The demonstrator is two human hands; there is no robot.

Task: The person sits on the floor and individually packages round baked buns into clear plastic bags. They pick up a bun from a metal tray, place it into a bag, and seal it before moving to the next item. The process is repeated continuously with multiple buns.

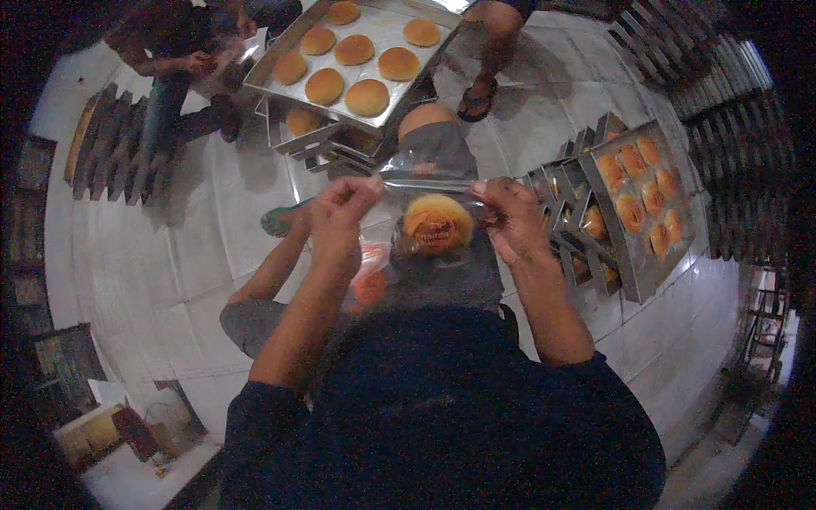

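Note:
A clear plastic bag (424, 185) is stretched between my two hands above my lap. My left hand (341, 213) pinches one end of its upper edge, and my right hand (513, 210) pinches the other. Inside the bag sits a round golden bun (438, 223), seen through printed film that bears writing. Under my left forearm, a stack of printed plastic bags (371, 274) in red and clear film rests by my thigh. Ahead of my hands, a metal baking tray (408, 108) carries several unwrapped round buns (354, 50).
More trays (280, 137) are stacked crosswise beneath the front one. To the right, a tray of bagged buns (650, 197) tops another crossed stack. Dark trays (111, 146) stand at left, others (739, 185) at far right. Another person's hand (203, 62) and a sandalled foot (478, 99) are near.

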